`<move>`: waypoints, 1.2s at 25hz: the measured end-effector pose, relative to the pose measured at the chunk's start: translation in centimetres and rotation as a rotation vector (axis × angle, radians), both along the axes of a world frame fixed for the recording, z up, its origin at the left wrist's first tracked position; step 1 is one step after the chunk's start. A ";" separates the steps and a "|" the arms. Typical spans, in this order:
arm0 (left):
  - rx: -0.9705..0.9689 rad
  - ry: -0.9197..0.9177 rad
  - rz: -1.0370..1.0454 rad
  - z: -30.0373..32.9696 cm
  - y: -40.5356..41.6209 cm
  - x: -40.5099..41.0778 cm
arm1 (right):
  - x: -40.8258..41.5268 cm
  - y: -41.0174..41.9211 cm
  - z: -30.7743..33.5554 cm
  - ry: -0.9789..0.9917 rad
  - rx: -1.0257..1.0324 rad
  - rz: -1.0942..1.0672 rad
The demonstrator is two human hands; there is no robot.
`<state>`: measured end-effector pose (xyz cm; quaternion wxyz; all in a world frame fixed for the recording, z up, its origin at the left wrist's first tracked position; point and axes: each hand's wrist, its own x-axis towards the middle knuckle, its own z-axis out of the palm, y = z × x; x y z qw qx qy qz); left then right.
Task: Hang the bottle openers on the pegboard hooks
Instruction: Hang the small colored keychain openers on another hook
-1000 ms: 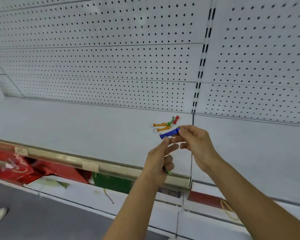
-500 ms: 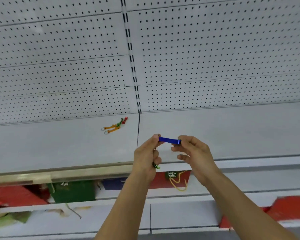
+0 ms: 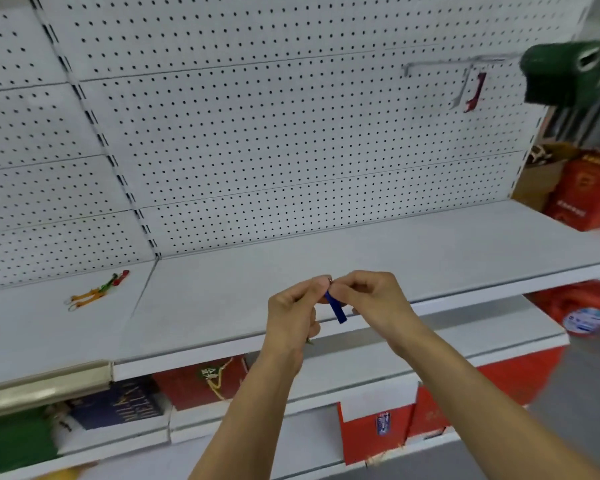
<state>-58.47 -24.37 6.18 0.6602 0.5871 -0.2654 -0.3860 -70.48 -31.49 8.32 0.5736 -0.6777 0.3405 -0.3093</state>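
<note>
A blue bottle opener hangs down between my two hands over the white shelf. My left hand and my right hand both pinch its top end, where a small key ring shows. Something small and greenish pokes out under my left palm. Several more openers, orange, green and red, lie in a heap on the shelf at the left. A red opener hangs from a long metal hook high on the pegboard at the right.
The white shelf runs across the view at waist height, with red and green boxes on the shelf below. Red cartons and a cardboard box stand past the pegboard's right end. A dark green object hangs at the upper right.
The view has swung right, bringing the hook with the red opener into sight. The blue opener has turned from level between my fingers to hanging down by its ring end.
</note>
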 end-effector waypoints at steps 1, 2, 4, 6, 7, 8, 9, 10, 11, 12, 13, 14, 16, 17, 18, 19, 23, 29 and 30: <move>0.001 -0.004 -0.012 0.0 -0.7 -1.3 | -1.3 -0.6 0.1 0.002 0.006 -0.006; -0.001 -0.004 -0.023 0.0 -1.5 -2.9 | -2.9 -1.3 0.2 0.008 0.008 -0.017; -0.005 0.004 -0.039 0.2 -2.8 -5.6 | -5.4 -2.6 0.3 0.016 0.014 -0.036; -0.001 -0.022 -0.056 0.7 -4.0 -7.9 | -7.3 -3.7 0.4 0.009 0.030 -0.072; 0.000 -0.044 -0.068 1.0 -4.5 -8.8 | -8.1 -4.2 0.4 0.005 0.037 -0.091; -0.004 -0.066 -0.078 1.2 -5.0 -9.4 | -8.7 -4.6 0.4 -0.002 0.041 -0.103; -0.008 -0.085 -0.087 1.5 -5.5 -9.9 | -9.2 -4.9 0.5 -0.012 0.040 -0.109; -0.010 -0.104 -0.092 1.7 -6.0 -10.4 | -9.7 -5.4 0.5 -0.028 0.031 -0.117; -0.005 -0.124 -0.092 1.9 -6.6 -10.8 | -10.2 -5.9 0.6 -0.046 0.019 -0.130; 0.011 -0.143 -0.086 1.9 -7.3 -11.0 | -10.6 -6.5 0.7 -0.067 0.007 -0.151; 0.038 -0.155 -0.074 1.8 -8.1 -11.1 | -11.0 -7.3 0.9 -0.090 -0.003 -0.176; 0.077 -0.159 -0.053 1.6 -9.0 -11.1 | -11.5 -8.2 1.2 -0.117 -0.009 -0.203; 0.179 -0.162 -0.011 0.9 -11.0 -10.9 | -12.4 -10.6 2.3 -0.183 -0.023 -0.255; 0.223 -0.155 0.008 0.7 -11.9 -10.9 | -12.8 -11.9 3.0 -0.218 -0.031 -0.277; 0.251 -0.129 0.021 0.5 -12.7 -10.8 | -13.1 -13.2 4.0 -0.252 -0.042 -0.298; 0.260 -0.080 0.021 0.5 -13.8 -10.8 | -13.4 -14.7 5.1 -0.286 -0.061 -0.317; 0.250 0.077 -0.016 1.3 -17.9 -10.5 | -13.4 -20.3 10.4 -0.385 -0.167 -0.347; 0.141 0.059 -0.022 4.5 -23.6 -9.7 | -11.9 -27.2 17.3 -0.446 -0.284 -0.335; 0.102 0.056 -0.023 4.9 -24.6 -9.5 | -11.6 -28.2 17.9 -0.453 -0.287 -0.336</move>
